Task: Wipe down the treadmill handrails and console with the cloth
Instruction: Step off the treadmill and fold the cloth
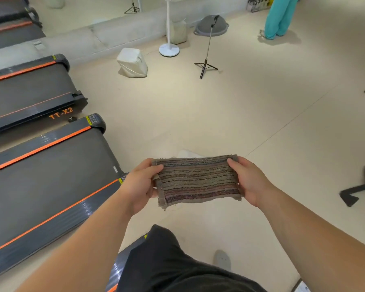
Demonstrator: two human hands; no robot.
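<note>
A striped grey-brown cloth [196, 180] is stretched flat in front of me at waist height, above the beige floor. My left hand [140, 184] grips its left edge and my right hand [248, 180] grips its right edge. Dark treadmill decks with orange stripes lie to my left; the nearest treadmill [40, 192] has its rear end close to my left forearm. A second treadmill [30, 91], marked TT-X2, lies beyond it. No handrails or console are in view.
On the floor ahead stand a white bag [133, 63], a white fan stand [169, 49], a small black tripod [205, 66] and a grey balance dome [211, 26]. A person in teal trousers [279, 17] stands far right. A black equipment leg [360, 186] lies right.
</note>
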